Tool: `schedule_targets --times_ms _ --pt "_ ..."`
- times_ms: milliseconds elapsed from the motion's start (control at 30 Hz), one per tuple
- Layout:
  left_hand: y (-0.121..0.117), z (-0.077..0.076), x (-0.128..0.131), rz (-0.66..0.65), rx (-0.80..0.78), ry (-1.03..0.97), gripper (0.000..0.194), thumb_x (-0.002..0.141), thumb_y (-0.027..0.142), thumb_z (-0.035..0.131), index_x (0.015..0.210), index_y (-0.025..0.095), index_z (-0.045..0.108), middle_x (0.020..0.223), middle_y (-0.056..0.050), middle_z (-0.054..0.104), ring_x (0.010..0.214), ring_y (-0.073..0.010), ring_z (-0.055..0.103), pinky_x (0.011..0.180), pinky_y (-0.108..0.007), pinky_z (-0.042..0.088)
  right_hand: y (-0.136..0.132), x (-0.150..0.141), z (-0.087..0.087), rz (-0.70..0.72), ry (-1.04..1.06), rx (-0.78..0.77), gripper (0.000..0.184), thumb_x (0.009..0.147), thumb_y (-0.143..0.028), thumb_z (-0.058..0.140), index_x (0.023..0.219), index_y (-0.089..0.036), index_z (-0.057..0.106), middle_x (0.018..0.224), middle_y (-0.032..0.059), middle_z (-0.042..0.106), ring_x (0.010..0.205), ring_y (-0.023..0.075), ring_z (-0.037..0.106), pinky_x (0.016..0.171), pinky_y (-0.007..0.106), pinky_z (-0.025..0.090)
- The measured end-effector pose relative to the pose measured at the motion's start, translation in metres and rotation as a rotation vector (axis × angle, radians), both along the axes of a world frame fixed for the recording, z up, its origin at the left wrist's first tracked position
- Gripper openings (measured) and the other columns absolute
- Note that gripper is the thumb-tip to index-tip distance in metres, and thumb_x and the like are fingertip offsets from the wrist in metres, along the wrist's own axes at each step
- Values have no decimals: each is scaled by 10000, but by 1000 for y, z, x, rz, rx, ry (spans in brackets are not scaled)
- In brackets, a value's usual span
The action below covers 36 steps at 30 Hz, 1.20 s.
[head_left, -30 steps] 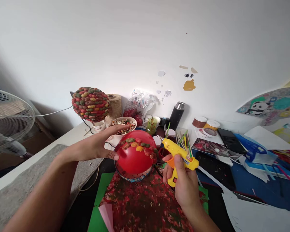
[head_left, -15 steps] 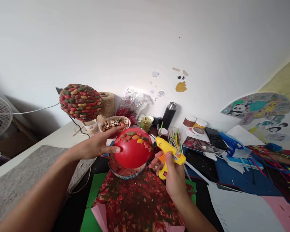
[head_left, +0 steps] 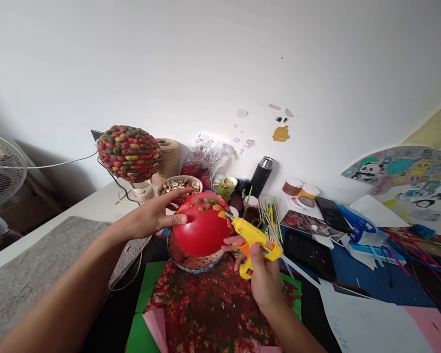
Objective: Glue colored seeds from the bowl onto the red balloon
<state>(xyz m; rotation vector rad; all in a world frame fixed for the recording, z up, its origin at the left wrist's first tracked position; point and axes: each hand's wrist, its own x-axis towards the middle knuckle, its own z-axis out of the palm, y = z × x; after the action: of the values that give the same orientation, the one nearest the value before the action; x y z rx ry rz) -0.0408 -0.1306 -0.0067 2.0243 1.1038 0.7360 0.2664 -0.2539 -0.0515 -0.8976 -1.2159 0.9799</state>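
Observation:
A red balloon [head_left: 195, 236] rests over a round woven basket [head_left: 185, 262], its upper part ringed by brown, green and orange yarn-like pieces [head_left: 208, 203]. My left hand [head_left: 161, 213] grips the balloon's left side, thumb in front and fingers behind the top. In my right hand [head_left: 260, 269] is a yellow hot glue gun [head_left: 255, 235], tilted up to the left. Its metal nozzle meets the orange pieces at the balloon's upper right; whether it touches them I cannot tell. Some right fingertips lie close to the balloon's lower right side.
At the back left, a yarn-covered ball [head_left: 129, 154] stands on a paper cup [head_left: 142, 190] beside a twine spool [head_left: 168, 159]. A bowl of shavings [head_left: 180, 184], a black thermos [head_left: 261, 177] and wooden sticks [head_left: 275, 218] line the back. Below lies a paint-stained sheet [head_left: 206, 314].
The glue gun's nozzle has moved left and down, up to the orange pieces on the balloon. The balloon looks slightly turned under my left hand, and the whole view has shifted a little.

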Motion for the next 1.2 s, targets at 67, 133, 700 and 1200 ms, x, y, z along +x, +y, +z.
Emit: schedule_targets --times_ms 67,133,700,1200 --pt "-3 5 2 40 35 14 942 934 840 786 1719 340 646 1565 -144 791 1292 -424 783 1026 -492 692 -1 -1 -1 9 -13 5 626 1088 -812 698 924 -229 858 1074 181 934 731 279 865 540 329 667" --pt "-5 9 4 76 64 41 949 922 884 756 1692 335 678 1536 -139 800 1220 -409 785 1005 -492 687 -2 -2 -2 22 -17 -8 621 1082 -812 706 931 -230 865 1067 182 934 742 283 868 556 334 672" --pt "-6 7 12 34 81 9 863 943 890 741 1562 290 776 1549 -151 789 1273 -416 762 1084 -510 658 -8 -5 1 45 -19 10 632 1092 -806 689 870 -226 809 724 96 843 519 243 788 478 307 602" --pt "-1 -6 7 -90 -102 -100 881 949 731 876 1721 384 632 1758 -134 656 1479 -457 722 1100 -514 699 1 5 17 -266 183 -92 692 1004 -903 718 933 -217 777 489 -20 672 378 205 651 414 296 517"
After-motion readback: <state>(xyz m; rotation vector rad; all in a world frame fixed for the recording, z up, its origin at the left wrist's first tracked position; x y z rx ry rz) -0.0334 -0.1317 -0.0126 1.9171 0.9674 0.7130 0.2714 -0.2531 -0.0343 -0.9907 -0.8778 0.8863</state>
